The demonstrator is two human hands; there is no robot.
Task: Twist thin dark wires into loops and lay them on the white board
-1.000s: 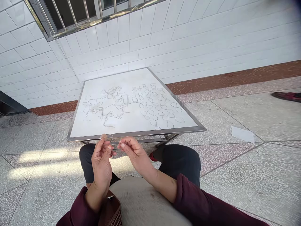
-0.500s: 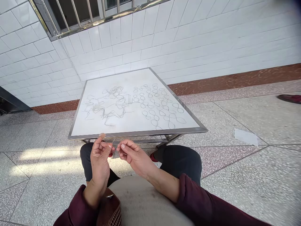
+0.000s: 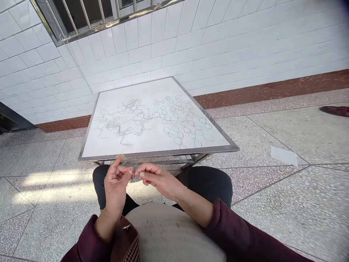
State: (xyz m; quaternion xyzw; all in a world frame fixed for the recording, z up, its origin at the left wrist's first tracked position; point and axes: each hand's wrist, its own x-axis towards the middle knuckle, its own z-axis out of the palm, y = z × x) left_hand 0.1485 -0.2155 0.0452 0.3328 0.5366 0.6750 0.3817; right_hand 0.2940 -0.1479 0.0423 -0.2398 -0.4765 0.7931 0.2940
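Note:
Just in front of the near edge of a white-topped table (image 3: 155,142), my left hand (image 3: 117,182) pinches a thin wire (image 3: 124,162) between thumb and fingers, its index finger raised. My right hand (image 3: 160,180) has its thumb and index finger pressed together at the same wire, its fingertips touching or almost touching those of the left. The wire curves up above the fingertips and is very fine. On the table's left half lies a tangle of thin bent wires (image 3: 131,123). Several wire figure-eight loops (image 3: 177,116) are spread over the right half.
Beyond the table stands a white tiled wall (image 3: 152,54) with a barred window (image 3: 92,18). My knees are under the table's near edge. A brown bag (image 3: 125,240) hangs at my lap. On the floor to the right lie a white paper piece (image 3: 284,155) and a dark red shoe (image 3: 336,110).
My right hand's fingertips have closed in on the left hand's and pinch tighter at the wire. My left hand has stayed nearly in place, with the camera view shifted slightly.

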